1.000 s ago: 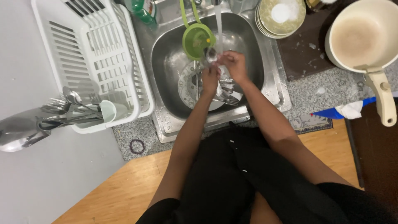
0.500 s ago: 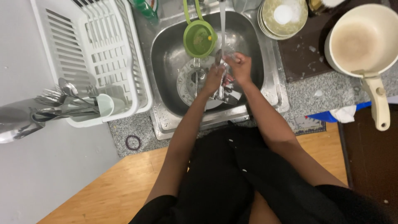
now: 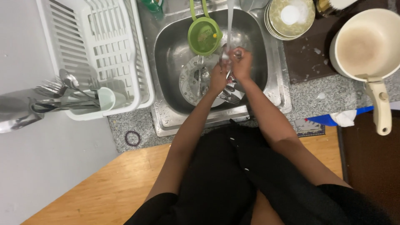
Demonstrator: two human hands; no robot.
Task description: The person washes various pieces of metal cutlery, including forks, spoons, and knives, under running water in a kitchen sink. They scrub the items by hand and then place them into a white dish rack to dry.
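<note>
**Over the sink, two wet hands share one small piece of cutlery**

Near the top centre of the frame, your left hand [image 3: 217, 78] and right hand [image 3: 241, 63] meet under a thin stream of water [image 3: 230, 25] falling into a steel sink [image 3: 171, 54]. Both sets of fingers are curled together around a small piece of metal cutlery [image 3: 227, 57], perhaps a spoon; it is too small and too covered to say for certain, or to say which hand carries most of it.

Directly below your hands, in the sink's lower middle, lies a plate [image 3: 188, 85] with more loose cutlery [image 3: 231, 95] on and beside it. A green strainer [image 3: 204, 36] sits just left of the stream.

As a judgement: the likeliest slip is the wet piece sliding from your fingers, since water runs straight over the grip. It would drop onto the plate and the metal beneath, and any fork tines pointing up there could catch a finger.

Water striking a curved bowl may also spray outward, towards the bench at right, where stacked plates [image 3: 289, 18] sit touching the sink's rim and a cream pan [image 3: 366, 46] stands further right, its handle [image 3: 381, 108] pointing down the frame towards you. An elbow swung wide could knock it.

At left, a white drying rack [image 3: 89, 46] holds a cup crowded with clean cutlery [image 3: 62, 89].
</note>
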